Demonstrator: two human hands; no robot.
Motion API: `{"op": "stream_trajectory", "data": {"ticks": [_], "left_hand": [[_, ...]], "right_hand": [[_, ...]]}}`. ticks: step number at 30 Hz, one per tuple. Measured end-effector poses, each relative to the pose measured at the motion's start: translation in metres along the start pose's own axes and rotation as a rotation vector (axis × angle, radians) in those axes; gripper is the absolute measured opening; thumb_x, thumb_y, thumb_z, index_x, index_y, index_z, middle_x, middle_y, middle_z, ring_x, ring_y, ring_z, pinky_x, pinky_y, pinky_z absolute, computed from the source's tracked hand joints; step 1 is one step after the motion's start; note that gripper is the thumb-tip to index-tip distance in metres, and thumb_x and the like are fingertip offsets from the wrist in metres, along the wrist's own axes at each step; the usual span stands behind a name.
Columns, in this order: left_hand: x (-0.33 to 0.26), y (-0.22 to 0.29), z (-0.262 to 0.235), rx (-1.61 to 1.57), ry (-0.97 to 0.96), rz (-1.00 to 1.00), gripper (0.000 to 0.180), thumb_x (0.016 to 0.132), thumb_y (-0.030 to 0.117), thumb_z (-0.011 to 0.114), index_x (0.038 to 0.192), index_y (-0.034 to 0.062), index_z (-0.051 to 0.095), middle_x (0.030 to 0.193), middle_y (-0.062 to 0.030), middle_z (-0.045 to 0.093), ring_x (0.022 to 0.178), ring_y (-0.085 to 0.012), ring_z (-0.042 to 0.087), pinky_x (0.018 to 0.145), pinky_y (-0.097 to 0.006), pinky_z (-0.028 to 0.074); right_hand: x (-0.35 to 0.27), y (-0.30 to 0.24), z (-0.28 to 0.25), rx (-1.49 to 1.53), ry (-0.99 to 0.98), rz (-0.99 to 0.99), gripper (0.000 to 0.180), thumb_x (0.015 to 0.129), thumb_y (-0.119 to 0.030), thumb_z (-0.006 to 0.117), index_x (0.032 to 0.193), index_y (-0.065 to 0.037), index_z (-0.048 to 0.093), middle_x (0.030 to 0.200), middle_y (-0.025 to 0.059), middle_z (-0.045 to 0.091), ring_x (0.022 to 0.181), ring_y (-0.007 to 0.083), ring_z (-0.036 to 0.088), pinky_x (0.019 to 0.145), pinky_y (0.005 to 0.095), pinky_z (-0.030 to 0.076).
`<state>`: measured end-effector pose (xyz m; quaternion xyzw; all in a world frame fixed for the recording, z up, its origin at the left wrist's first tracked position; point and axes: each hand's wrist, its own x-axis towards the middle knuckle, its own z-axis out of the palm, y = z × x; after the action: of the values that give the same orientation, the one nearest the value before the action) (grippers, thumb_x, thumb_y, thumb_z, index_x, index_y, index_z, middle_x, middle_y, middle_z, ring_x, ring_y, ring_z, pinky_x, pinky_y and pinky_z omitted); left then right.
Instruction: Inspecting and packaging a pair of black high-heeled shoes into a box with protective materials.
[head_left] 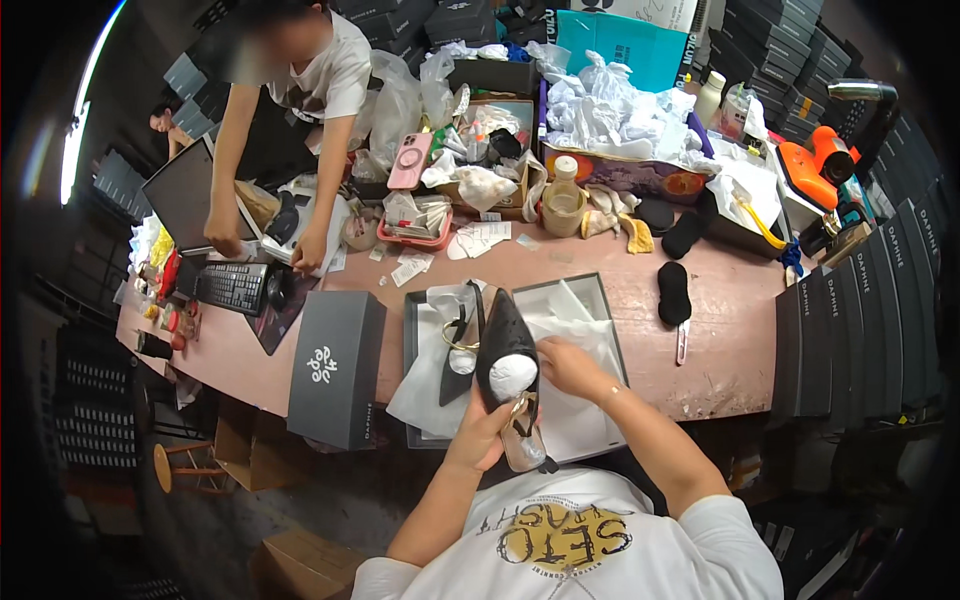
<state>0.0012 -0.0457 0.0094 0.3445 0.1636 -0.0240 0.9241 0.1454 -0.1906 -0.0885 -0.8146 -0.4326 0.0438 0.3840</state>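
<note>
A black pointed-toe shoe [506, 330] with a gold buckle strap is held up over the box, white paper wadded in its opening. My left hand [479, 436] is closed around its rear part, near the strap. Beside the shoe's right edge is my right hand [574, 369], its fingers bent together; what they pinch, if anything, is hidden. The other black shoe [459, 345] lies on white tissue in the left part of the open grey shoebox [606, 292]. White tissue paper [570, 315] covers the box's right part.
A dark grey lid or box [338, 365] stands left of the shoebox. Black pads [674, 294] lie to the right, before stacked shoeboxes [850, 330]. Behind are a bottle [564, 200], a bin of crumpled paper [625, 110] and a pink phone [408, 162]. Another person [335, 70] reaches over a keyboard [232, 284].
</note>
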Motion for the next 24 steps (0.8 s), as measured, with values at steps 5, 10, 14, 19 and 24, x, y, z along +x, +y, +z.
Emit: {"op": "stream_trajectory", "data": {"ticks": [5, 10, 14, 19, 24], "left_hand": [[0.003, -0.008, 0.005, 0.234, 0.039, 0.127, 0.093, 0.074, -0.012, 0.057, 0.148, 0.0153, 0.007, 0.127, -0.0117, 0.043, 0.110, -0.0191, 0.052, 0.086, -0.032, 0.050], [-0.006, -0.013, 0.019, 0.392, 0.051, 0.150, 0.101, 0.070, -0.010, 0.059, 0.148, 0.0122, -0.001, 0.130, -0.0126, 0.040, 0.108, -0.0184, 0.051, 0.088, -0.032, 0.049], [-0.001, -0.026, -0.001, 0.314, 0.015, 0.165, 0.098, 0.068, -0.014, 0.053, 0.148, 0.0200, 0.010, 0.131, -0.0104, 0.042, 0.111, -0.0213, 0.054, 0.087, -0.033, 0.050], [0.005, -0.017, -0.031, -0.052, -0.016, 0.038, 0.071, 0.081, 0.007, 0.064, 0.141, 0.0162, 0.027, 0.125, -0.0153, 0.051, 0.114, -0.0321, 0.056, 0.090, -0.054, 0.050], [0.010, -0.019, -0.027, 0.066, -0.040, 0.153, 0.069, 0.083, 0.008, 0.064, 0.141, 0.0161, 0.028, 0.125, -0.0148, 0.052, 0.112, -0.0302, 0.057, 0.088, -0.051, 0.052]], "right_hand": [[0.009, -0.117, -0.106, 0.122, -0.067, 0.185, 0.038, 0.082, -0.026, 0.069, 0.112, -0.004, 0.061, 0.104, 0.0159, 0.061, 0.090, 0.0345, 0.063, 0.075, 0.0407, 0.052], [0.004, -0.102, -0.081, 0.143, -0.144, 0.143, 0.047, 0.079, -0.028, 0.073, 0.115, -0.001, 0.059, 0.098, 0.0125, 0.061, 0.082, 0.0281, 0.063, 0.071, 0.0346, 0.051], [-0.021, -0.082, -0.059, 0.719, -0.015, 0.323, 0.039, 0.078, -0.021, 0.075, 0.107, 0.000, 0.060, 0.093, 0.0095, 0.059, 0.077, 0.0186, 0.059, 0.069, 0.0280, 0.048], [-0.010, -0.068, -0.099, 0.163, 0.235, 0.348, 0.023, 0.073, -0.015, 0.075, 0.090, -0.006, 0.061, 0.091, 0.0108, 0.060, 0.079, 0.0197, 0.061, 0.069, 0.0297, 0.049], [-0.026, -0.022, -0.041, -0.408, -0.384, 0.224, 0.036, 0.076, -0.028, 0.074, 0.092, -0.001, 0.059, 0.096, 0.0175, 0.063, 0.092, 0.0340, 0.061, 0.076, 0.0419, 0.049]]}}
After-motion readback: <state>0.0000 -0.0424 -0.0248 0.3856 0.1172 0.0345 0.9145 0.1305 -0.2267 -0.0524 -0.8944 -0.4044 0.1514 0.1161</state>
